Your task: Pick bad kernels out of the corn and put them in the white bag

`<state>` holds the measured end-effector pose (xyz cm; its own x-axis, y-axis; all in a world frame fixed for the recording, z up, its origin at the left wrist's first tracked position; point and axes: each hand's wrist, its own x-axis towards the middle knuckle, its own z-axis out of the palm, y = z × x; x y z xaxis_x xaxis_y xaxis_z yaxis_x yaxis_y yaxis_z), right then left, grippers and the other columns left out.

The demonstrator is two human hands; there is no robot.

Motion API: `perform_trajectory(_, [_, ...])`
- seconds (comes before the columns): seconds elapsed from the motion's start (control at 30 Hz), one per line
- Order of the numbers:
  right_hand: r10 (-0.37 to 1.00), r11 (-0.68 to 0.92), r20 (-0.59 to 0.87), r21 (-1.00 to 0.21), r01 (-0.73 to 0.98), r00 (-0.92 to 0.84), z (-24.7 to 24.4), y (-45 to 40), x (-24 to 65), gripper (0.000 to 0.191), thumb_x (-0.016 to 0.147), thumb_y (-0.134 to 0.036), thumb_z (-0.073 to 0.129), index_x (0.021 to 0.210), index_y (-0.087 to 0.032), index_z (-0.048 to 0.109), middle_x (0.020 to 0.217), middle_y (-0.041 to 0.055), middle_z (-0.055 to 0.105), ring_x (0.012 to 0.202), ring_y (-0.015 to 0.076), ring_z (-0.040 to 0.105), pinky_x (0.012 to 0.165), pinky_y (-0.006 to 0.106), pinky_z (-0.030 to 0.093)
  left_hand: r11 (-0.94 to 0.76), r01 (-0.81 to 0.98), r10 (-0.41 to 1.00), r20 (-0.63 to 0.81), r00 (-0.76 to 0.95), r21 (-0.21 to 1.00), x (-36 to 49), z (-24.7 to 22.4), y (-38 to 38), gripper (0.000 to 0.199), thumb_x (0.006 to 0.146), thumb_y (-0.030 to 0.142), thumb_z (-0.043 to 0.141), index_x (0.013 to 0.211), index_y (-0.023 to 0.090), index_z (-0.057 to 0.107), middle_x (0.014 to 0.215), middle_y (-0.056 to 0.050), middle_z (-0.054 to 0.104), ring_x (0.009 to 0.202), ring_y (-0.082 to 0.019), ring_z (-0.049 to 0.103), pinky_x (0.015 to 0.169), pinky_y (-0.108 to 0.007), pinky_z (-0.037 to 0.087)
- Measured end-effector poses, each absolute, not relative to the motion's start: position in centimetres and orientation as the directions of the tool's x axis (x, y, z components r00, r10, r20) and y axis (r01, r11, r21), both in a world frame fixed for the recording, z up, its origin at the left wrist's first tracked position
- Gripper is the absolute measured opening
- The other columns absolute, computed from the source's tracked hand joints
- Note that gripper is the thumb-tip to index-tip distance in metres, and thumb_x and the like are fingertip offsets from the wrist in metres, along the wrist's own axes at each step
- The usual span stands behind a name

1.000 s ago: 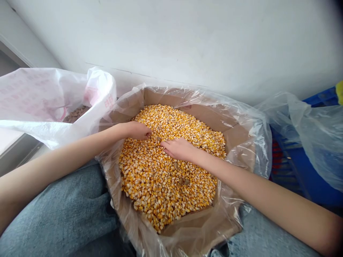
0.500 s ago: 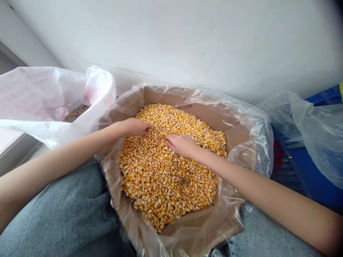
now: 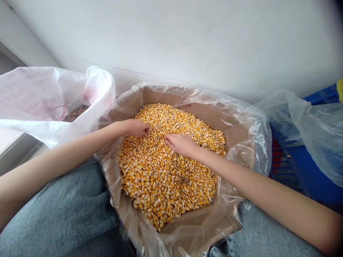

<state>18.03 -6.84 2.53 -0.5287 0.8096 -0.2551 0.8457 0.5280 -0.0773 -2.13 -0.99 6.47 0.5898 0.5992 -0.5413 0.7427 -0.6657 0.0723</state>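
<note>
A deep heap of loose yellow-orange corn kernels (image 3: pixel 166 178) fills a cardboard box (image 3: pixel 211 119) lined with clear plastic (image 3: pixel 235 200). Scattered brown bits lie among the kernels. My left hand (image 3: pixel 136 127) rests on the heap's upper left part, its fingers curled down into the kernels. My right hand (image 3: pixel 181 144) lies on the kernels close by to the right, fingers curled inward, fingertips pointing left. Whatever the fingers might hold is hidden.
A white woven sack (image 3: pixel 45 103) at the left holds brown beans (image 3: pixel 75 113). At the right, a clear plastic bag (image 3: pixel 313 139) drapes over a blue crate (image 3: pixel 302 175). A white wall rises behind the box, and grey-blue trousers (image 3: pixel 59 203) lie below.
My right hand has shifted slightly up the heap toward the far side of the box, and my left hand has drawn in a little. The kernels look much the same.
</note>
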Motion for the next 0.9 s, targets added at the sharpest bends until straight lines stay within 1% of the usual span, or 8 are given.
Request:
perform_trajectory(0.27, [0.808,0.534,-0.242,-0.083,0.841,-0.537,2.72,-6.91,18.01,0.032,0.085,-0.034,0.023,0.099,-0.022,0.048,0.095,0.0038,0.059,0.082,0.0167,0.055,0.067,0.027,0.038,-0.667,0.736,0.578,-0.542,0.611,0.118,-2.29,6.14,-0.72,0.025,0.075,0.034,0.036,0.086,0.019,0.053,0.081,-0.004,0.061,0.064,-0.015,0.051,0.055,-0.023,0.034])
perform_trajectory(0.43, [0.813,0.531,-0.227,-0.088,0.843,-0.536,2.51,-6.91,18.14,0.031,0.084,-0.034,0.024,0.099,-0.022,0.049,0.097,0.0032,0.059,0.082,0.0174,0.055,0.066,0.027,0.039,-0.652,0.745,0.576,-0.546,0.608,0.141,-2.29,6.12,-0.67,0.025,0.075,0.033,0.038,0.089,0.019,0.053,0.083,-0.004,0.061,0.066,-0.014,0.052,0.058,-0.022,0.035])
perform_trajectory(0.53, [0.811,0.539,-0.208,-0.096,0.837,-0.546,2.38,-6.85,18.16,0.031,0.084,-0.034,0.024,0.098,-0.023,0.049,0.096,0.0026,0.059,0.081,0.0176,0.056,0.064,0.027,0.039,-0.645,0.75,0.576,-0.55,0.604,0.147,-2.26,6.19,-0.71,0.026,0.075,0.034,0.038,0.09,0.019,0.053,0.083,-0.004,0.061,0.067,-0.014,0.052,0.059,-0.022,0.036])
perform_trajectory(0.9, [0.812,0.53,-0.223,-0.108,0.841,-0.54,2.37,-6.92,18.19,0.031,0.084,-0.034,0.024,0.1,-0.022,0.048,0.098,0.0033,0.059,0.083,0.0167,0.055,0.067,0.027,0.038,-0.657,0.738,0.56,-0.556,0.614,0.153,-2.34,6.0,-0.52,0.027,0.076,0.033,0.037,0.09,0.018,0.053,0.085,-0.005,0.061,0.069,-0.015,0.052,0.059,-0.023,0.035])
